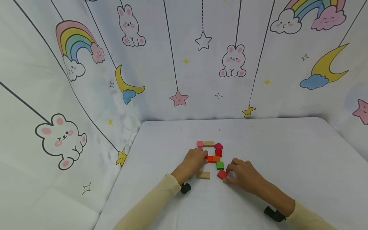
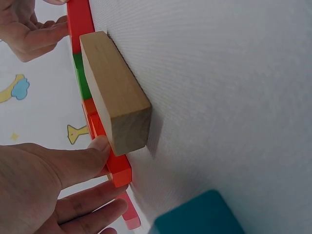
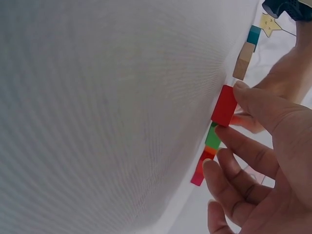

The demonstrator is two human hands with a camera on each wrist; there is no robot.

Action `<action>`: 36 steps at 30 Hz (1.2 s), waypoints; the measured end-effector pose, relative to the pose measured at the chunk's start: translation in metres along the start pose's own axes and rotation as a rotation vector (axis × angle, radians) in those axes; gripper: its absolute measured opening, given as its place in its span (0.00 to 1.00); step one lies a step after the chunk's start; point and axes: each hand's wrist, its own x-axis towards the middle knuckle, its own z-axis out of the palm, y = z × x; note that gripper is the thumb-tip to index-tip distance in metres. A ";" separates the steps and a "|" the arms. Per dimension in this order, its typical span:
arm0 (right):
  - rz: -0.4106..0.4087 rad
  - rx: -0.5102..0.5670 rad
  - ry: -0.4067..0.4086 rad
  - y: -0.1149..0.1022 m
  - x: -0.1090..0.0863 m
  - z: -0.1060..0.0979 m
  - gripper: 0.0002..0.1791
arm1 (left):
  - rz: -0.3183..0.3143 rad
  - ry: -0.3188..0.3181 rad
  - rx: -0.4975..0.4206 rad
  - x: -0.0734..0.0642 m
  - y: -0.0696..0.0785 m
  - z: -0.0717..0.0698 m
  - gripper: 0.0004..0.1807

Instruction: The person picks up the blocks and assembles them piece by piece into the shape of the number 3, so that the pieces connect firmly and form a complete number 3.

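1. On the near side of the green block [image 1: 220, 165], pinched a red block [image 1: 222, 174] between thumb and fingers of the right hand [image 1: 244, 174]. Set askew; couldn't tell whether touching green.
2. With the left hand [image 1: 194, 159], pinched an orange block [image 2: 119, 170] between thumb and finger, just beside the other orange block [image 1: 216, 158].
3. Judged to be mid-placement of red. Seemed to call next for a slight twist to square edges with green, then letting go without a nudge.
4. Saw an open gap between red and the near wooden block [image 1: 203, 175]; spotted a teal block [image 2: 200, 219] beyond, in left wrist view.
5. Had wide room on the white tabletop [image 1: 302, 153] rightward; well apart from the far edge. Looked tighter leftward, beside the left sleeve [image 1: 149, 204].
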 end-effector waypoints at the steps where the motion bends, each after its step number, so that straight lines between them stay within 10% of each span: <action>1: -0.003 0.001 0.003 0.000 0.000 0.000 0.14 | 0.000 -0.001 0.001 0.000 0.000 0.000 0.11; 36: 0.028 0.015 -0.015 0.002 0.001 0.000 0.15 | -0.006 0.009 -0.020 -0.001 0.000 0.001 0.11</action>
